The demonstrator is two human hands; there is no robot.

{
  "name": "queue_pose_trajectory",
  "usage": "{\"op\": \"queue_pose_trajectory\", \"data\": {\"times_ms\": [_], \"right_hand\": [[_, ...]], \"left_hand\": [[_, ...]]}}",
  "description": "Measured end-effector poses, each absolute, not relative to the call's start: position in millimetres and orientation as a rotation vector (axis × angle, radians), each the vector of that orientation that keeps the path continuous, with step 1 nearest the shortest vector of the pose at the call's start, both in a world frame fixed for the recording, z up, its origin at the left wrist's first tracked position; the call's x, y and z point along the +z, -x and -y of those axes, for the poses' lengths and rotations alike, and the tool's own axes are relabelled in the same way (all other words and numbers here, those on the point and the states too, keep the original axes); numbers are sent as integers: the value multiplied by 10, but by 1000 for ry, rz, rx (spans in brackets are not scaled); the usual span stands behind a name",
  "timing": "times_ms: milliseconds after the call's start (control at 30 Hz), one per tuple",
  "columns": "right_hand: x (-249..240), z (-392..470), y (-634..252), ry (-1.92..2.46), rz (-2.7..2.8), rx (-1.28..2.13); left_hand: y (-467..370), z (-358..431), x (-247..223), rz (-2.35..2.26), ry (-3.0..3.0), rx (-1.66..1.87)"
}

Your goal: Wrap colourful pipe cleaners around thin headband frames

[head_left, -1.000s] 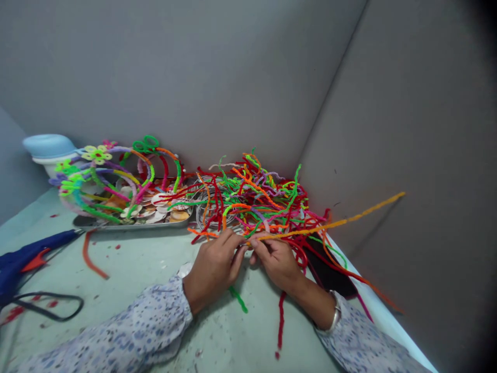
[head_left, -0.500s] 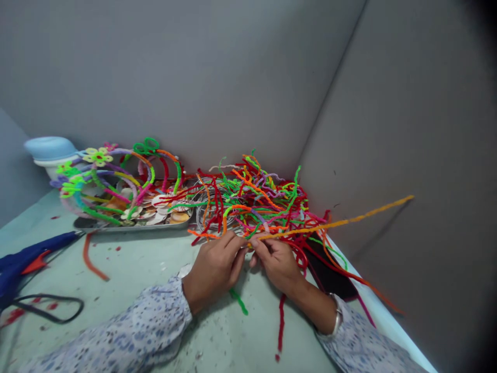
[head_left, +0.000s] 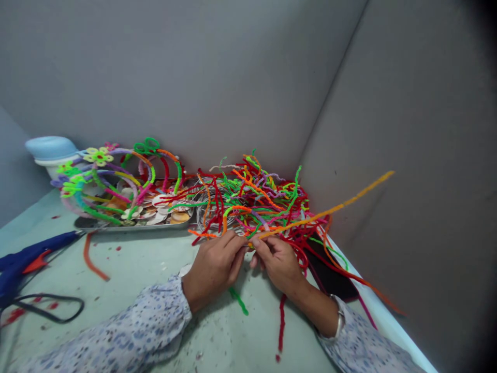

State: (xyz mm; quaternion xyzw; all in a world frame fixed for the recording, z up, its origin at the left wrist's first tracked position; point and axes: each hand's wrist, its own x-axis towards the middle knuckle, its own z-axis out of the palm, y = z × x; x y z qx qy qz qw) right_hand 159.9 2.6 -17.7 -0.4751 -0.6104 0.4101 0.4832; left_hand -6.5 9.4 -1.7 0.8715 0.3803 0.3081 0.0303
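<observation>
From where I stand, a blue glue gun [head_left: 29, 259] lies at the far left, its nozzle just beside the corner of a metal tray [head_left: 155, 228]. Behind, near the wall, stands a cup [head_left: 52, 149]. Colourful headbands [head_left: 134, 182] and shells [head_left: 157, 213] fill the tray. Between its front rim and the left forearm, the green table [head_left: 132, 259] gives a wide stretch, with one orange piece [head_left: 91, 261] lying there.

Next is the left hand [head_left: 215, 263], its fingertips pinched together on the near end of a yellow-orange fuzzy stick [head_left: 330, 211]. Whether they also hold the arched strip [head_left: 240, 208], I cannot tell. The pile of fuzzy sticks [head_left: 258, 189] rises close beyond the hands, so forward room is small. The right hand [head_left: 281, 264] clamps the same stick between thumb and finger. Beside its wrist lies a dark phone [head_left: 336, 280], near the table's right edge. The stick's free end points up, past this edge, towards the right wall [head_left: 427, 155].
</observation>
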Motion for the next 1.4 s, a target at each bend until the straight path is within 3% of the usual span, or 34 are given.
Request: {"op": "queue_pose_trajectory", "data": {"times_ms": [833,1400], "right_hand": [[-160,12,-1567,1099,1403,1050],[-178,36,-1614,942,1590,782]], "left_hand": [[57,-47,66,-1172,-2573,974],[52,-93,230,-1154,-2312,969]]}}
